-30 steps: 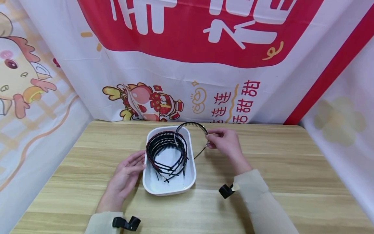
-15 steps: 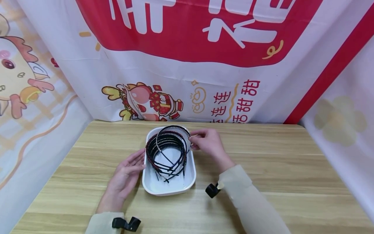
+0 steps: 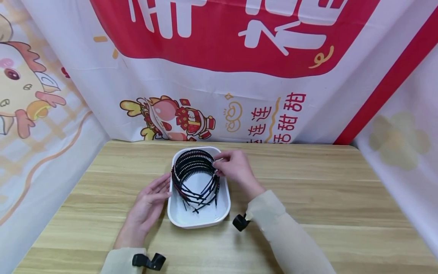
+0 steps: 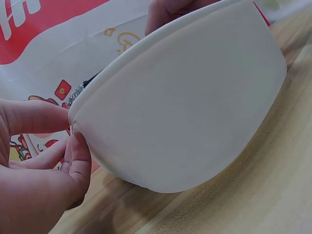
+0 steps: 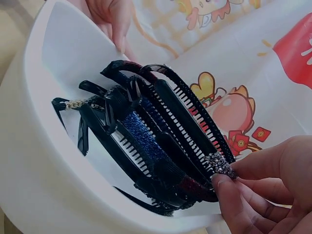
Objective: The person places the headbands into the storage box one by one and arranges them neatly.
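Note:
A white plastic tub [image 3: 198, 219] holds several black toothed headbands [image 3: 195, 201], nested in a bundle with their ends crossing. In the head view my right hand [image 3: 236, 167] is over the tub's far right rim. Its thumb and fingers pinch a headband with a sparkly silver section [image 5: 222, 165], seen close in the right wrist view. Other bands there show blue glitter [image 5: 139, 131] and dark red. My left hand [image 3: 150, 203] holds the tub's left rim; in the left wrist view its fingertips [image 4: 80, 151] meet at the rim.
The tub stands on a light wood table [image 3: 318, 205]. Behind the table hangs a white and red printed cloth [image 3: 219, 106], with patterned cloth at both sides. A small black camera [image 3: 241, 222] sits at the right wrist, another black device [image 3: 148, 262] at the left.
My right hand has moved left with the headband, from beside the tub's right side to over it. The headband now lies against the bundle inside. My left hand has stayed at the rim.

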Tool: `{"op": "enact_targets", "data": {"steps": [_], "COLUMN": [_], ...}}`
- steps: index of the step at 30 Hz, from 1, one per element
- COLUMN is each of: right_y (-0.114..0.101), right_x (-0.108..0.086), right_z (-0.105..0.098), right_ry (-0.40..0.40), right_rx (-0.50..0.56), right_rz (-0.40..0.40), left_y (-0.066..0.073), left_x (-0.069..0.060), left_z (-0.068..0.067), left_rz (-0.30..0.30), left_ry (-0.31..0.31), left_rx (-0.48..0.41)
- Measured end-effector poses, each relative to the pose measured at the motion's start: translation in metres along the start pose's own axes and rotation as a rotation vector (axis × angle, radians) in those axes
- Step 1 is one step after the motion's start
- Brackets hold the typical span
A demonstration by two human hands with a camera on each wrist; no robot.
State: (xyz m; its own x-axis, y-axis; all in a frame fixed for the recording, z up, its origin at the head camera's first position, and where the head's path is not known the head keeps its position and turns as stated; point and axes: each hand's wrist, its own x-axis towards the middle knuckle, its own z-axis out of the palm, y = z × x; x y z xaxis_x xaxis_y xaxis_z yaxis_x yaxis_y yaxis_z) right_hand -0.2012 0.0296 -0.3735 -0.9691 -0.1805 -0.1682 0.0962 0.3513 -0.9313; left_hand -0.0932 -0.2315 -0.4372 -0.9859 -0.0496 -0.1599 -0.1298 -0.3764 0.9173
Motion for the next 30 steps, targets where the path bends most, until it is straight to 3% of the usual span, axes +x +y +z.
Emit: {"op": "enact_targets", "data": {"steps": [21, 30], "right_y": [-0.003, -0.002], "right_x": [-0.003, -0.003], "right_z": [0.01, 0.011], "right_ry": [0.036, 0.041], "right_rx": [-0.176, -0.201], "right_rz": [-0.074, -0.08], "left_y": [0.0, 0.002], "left_x": [0.001, 0.001], "left_z": [0.002, 0.002], "left_rz": [-0.002, -0.015], "left_ry": [0.007, 0.011], "left_rx": [0.017, 0.023]}}
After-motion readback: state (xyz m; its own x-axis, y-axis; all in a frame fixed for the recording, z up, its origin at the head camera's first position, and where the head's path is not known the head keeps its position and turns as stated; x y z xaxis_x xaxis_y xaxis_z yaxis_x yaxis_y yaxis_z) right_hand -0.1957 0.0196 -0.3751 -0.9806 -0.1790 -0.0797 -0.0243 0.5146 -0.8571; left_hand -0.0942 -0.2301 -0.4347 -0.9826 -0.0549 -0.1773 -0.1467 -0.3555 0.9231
